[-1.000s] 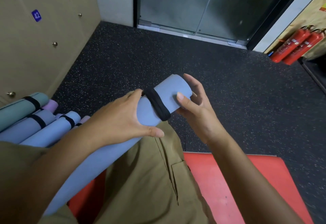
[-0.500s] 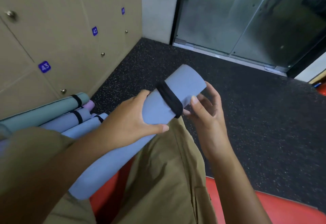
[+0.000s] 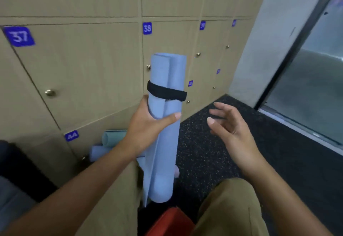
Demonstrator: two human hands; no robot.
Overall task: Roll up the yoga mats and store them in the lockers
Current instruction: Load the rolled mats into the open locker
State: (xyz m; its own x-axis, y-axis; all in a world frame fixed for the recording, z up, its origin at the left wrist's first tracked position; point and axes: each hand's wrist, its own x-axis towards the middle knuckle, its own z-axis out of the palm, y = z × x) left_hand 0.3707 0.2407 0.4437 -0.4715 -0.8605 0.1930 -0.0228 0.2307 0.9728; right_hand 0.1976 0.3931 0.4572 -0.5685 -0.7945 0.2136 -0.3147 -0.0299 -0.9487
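Mat (image 3: 164, 143) upright, left hand (image 3: 146, 124) gripping

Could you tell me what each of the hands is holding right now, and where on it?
The left hand grips the rolled blue mat around its middle, just below the black strap. The right hand is open and holds nothing.

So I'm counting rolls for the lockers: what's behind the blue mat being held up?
Behind the blue mat, gripped by the left hand, closed lockers and floor rolls: a teal roll, a blue roll. Any further rolls are covered.
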